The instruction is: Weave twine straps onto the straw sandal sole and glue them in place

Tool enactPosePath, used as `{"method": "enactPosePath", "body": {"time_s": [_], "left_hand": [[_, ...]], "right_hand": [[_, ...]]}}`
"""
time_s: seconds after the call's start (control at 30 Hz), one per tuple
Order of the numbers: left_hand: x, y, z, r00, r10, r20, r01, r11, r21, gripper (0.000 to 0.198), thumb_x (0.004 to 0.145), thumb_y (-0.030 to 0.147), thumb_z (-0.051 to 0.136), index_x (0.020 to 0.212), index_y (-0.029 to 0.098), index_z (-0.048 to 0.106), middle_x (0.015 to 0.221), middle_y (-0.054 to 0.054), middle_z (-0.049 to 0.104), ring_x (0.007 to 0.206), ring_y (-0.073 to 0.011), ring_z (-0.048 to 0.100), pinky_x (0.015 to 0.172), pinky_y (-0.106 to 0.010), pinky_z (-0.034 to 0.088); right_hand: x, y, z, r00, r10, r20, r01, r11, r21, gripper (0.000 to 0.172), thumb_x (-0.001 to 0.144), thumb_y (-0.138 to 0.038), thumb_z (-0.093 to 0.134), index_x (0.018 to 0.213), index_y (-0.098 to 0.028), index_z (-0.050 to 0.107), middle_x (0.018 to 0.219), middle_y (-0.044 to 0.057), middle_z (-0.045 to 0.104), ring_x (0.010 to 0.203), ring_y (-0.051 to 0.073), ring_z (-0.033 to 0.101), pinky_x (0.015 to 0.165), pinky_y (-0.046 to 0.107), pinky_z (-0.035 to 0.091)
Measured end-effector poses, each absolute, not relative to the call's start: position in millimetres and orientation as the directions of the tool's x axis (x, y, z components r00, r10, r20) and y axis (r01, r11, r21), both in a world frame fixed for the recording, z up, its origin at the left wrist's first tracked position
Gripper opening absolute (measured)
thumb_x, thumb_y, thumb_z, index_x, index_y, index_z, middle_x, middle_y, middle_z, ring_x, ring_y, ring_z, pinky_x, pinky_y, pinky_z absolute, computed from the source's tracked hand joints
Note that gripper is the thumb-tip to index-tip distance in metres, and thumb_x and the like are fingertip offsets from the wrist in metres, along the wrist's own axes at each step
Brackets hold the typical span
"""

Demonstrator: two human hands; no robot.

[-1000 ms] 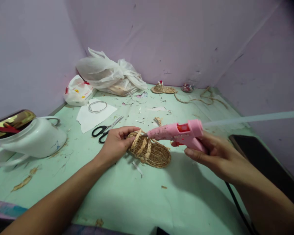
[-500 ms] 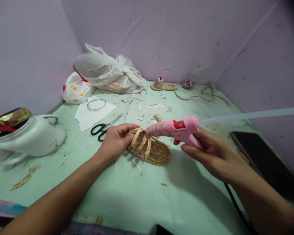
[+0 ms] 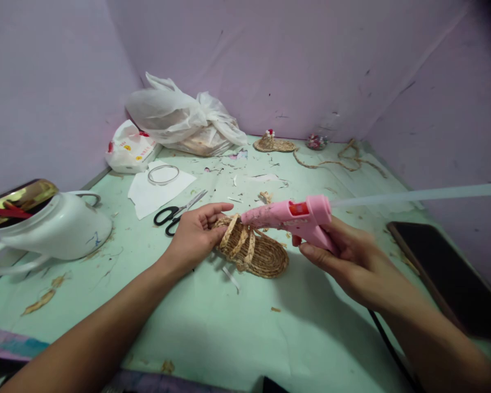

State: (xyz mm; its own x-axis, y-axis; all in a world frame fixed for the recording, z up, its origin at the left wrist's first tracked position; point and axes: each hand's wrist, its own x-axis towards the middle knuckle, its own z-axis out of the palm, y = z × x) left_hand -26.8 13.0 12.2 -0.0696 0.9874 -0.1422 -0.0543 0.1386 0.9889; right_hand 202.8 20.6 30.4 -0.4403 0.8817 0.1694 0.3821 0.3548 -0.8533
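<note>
A small woven straw slipper (image 3: 268,256) with braided straps lies on the green tabletop, its sole toward the right. My left hand (image 3: 198,230) is closed on its left end, thumb in front and the index finger stretched above. My right hand (image 3: 347,259) is wrapped round the handle of a pink glue gun (image 3: 288,214). A long clear glue stick (image 3: 417,194) juts from the gun's back to the right. The gun's nozzle meets the far edge of the slipper near the straps; whether it touches is hidden.
Black-handled scissors (image 3: 180,213) lie left of the slipper, near white paper (image 3: 161,191). A white pitcher (image 3: 61,226) stands at left, a phone (image 3: 445,278) at right. At the back are a plastic bag (image 3: 184,120), another straw slipper (image 3: 275,143), beads (image 3: 317,142) and a cord (image 3: 327,162).
The glue gun has shifted slightly left along the slipper's far edge. My left index finger has lifted off the strap. The whole view has drifted a little.
</note>
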Motion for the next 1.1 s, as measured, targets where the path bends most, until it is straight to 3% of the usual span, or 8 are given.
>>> {"method": "enactPosePath", "body": {"time_s": [0.73,0.97,1.1], "left_hand": [[-28,13,14,-0.062,0.987,-0.151,-0.063,0.147,0.987,0.048,0.058,0.021,0.075,0.102,0.01,0.058,0.07,-0.002,0.066,0.059,-0.0127,0.061,0.057,-0.023,0.048],[-28,13,14,-0.054,0.987,-0.154,-0.079,0.15,0.986,0.047,0.058,0.018,0.073,0.102,0.011,0.057,0.072,-0.002,0.067,0.062,-0.0132,0.061,0.059,-0.024,0.048],[-29,12,14,-0.022,0.99,-0.137,-0.097,0.135,0.986,0.044,0.059,0.013,0.07,0.101,0.011,0.057,0.073,-0.002,0.066,0.063,-0.0121,0.061,0.061,-0.024,0.048]], "right_hand": [[210,19,33,-0.435,0.885,0.167,0.439,0.37,-0.819,0.021,0.081,-0.027,0.053,0.101,-0.025,0.057,0.06,-0.003,0.044,0.05,0.011,0.036,0.043,0.023,0.032],[220,23,39,-0.318,0.939,0.126,0.37,0.246,-0.896,0.015,0.072,-0.035,0.064,0.081,-0.023,0.062,0.066,0.0,0.055,0.057,0.015,0.05,0.047,0.024,0.041],[235,30,40,-0.261,0.96,0.102,0.385,0.201,-0.901,0.018,0.07,-0.039,0.066,0.082,-0.026,0.066,0.073,0.002,0.063,0.065,0.019,0.057,0.052,0.027,0.046]]}}
